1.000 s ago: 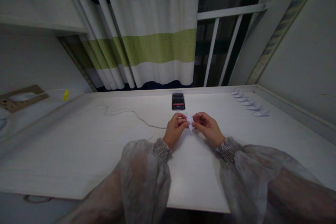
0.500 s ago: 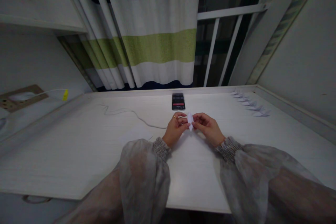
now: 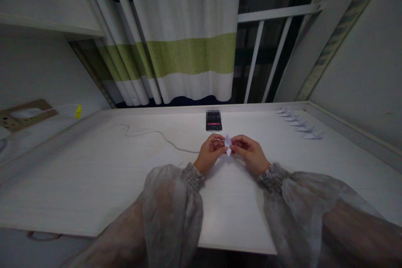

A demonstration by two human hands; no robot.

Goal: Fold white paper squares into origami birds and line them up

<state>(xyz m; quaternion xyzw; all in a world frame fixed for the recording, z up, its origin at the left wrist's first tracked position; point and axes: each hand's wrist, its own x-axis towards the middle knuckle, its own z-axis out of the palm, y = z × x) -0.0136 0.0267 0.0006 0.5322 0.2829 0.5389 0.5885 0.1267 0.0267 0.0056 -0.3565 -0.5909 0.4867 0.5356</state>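
Note:
Between my two hands, above the middle of the desk, is a small piece of folded white paper (image 3: 228,151), narrow and pointed at its top and bottom. My left hand (image 3: 211,153) pinches its left side with thumb and fingers; a ring shows on one finger. From the right, my right hand (image 3: 250,153) pinches the opposite edge, thumb towards me. The fingertips behind the paper are partly hidden. A row of several folded white paper figures (image 3: 298,123) stands at the back right of the desk.
Just beyond my hands a phone (image 3: 214,121) lies on the white desk (image 3: 103,176). A thin pale cable (image 3: 166,139) runs over the desk on the left. Behind are a striped curtain (image 3: 191,56) and white window bars (image 3: 256,56). A socket panel (image 3: 37,111) is on the left wall.
The upper part of the folded paper has changed shape between my fingers and looks more spread at its middle. Both hands stay in nearly the same place.

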